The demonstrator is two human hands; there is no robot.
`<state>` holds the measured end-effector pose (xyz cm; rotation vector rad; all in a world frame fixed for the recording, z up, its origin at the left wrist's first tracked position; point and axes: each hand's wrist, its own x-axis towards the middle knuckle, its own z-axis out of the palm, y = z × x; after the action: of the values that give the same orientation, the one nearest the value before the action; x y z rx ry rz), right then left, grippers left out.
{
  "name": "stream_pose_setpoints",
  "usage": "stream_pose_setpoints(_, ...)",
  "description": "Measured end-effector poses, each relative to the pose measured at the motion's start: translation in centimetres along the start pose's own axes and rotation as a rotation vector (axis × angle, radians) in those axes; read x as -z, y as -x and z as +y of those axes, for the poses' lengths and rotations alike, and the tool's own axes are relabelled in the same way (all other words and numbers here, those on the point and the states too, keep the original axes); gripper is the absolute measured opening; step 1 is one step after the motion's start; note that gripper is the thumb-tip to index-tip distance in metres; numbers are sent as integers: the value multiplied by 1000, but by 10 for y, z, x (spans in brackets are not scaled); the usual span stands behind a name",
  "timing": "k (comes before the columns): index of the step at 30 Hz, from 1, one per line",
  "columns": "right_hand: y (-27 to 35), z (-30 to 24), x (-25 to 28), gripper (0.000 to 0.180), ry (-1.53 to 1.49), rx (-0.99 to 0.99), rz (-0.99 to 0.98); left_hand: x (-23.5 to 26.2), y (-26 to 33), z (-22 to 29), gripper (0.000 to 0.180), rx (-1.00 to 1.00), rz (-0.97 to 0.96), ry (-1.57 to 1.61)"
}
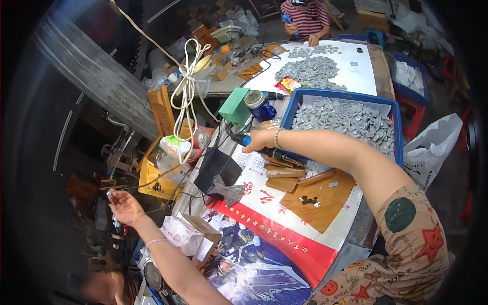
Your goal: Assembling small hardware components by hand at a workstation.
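Grey metal parts still fill the blue bin (395, 133), few lie on the wooden board (325, 195); right hand (259, 140) fingers clamped on the black tool (277, 153) beside the bin, left hand (124, 207) off the surface, fingers apart.

right hand (260, 140) gripping black electric screwdriver (274, 152) by blue tray (398, 133) of grey parts, left hand (124, 207) held out, palm up
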<state>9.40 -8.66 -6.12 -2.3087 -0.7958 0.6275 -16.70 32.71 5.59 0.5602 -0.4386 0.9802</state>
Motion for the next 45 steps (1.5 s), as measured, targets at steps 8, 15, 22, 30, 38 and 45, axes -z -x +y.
stream_pose_setpoints(8,-59,-10,-56,62,124,14,126,-59,-18,-2,25,198,-140,-729)
stream_pose_setpoints(15,-92,2,-102,76,-118,-177,272,-30,-9,-47,27,342,-54,-882)
stream_pose_setpoints(22,-94,-16,-116,43,-116,-292,344,-6,0,-68,26,374,-32,-899)
stream_pose_setpoints(30,-90,-21,-115,58,-44,-280,337,-7,5,-74,27,394,-28,-925)
stream_pose_setpoints(38,-108,-20,-104,60,26,-166,237,-18,5,-81,26,406,-59,-886)
stream_pose_setpoints(45,-129,-13,-103,51,-60,-156,318,-23,8,-90,25,424,-35,-870)
